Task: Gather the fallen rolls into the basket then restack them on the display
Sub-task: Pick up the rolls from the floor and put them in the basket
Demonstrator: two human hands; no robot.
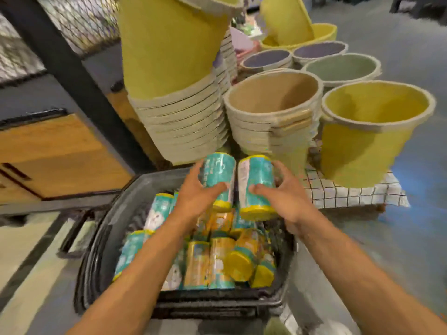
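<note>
A black basket [125, 204] sits low in front of me, filled with several teal and orange rolls with yellow ends [217, 259]. My left hand [196, 197] grips one teal roll [219, 175] above the basket's far edge. My right hand [285, 199] grips a second teal roll [255, 182] right beside it. Both rolls stand roughly upright and nearly touch each other.
Stacks of yellow, beige and grey buckets [273, 112] stand on a low checked-cloth platform [348, 192] just behind the basket. A tall tilted yellow stack [169, 56] leans at the left. A dark post [72, 73] and wooden cabinet [55, 155] lie to the left.
</note>
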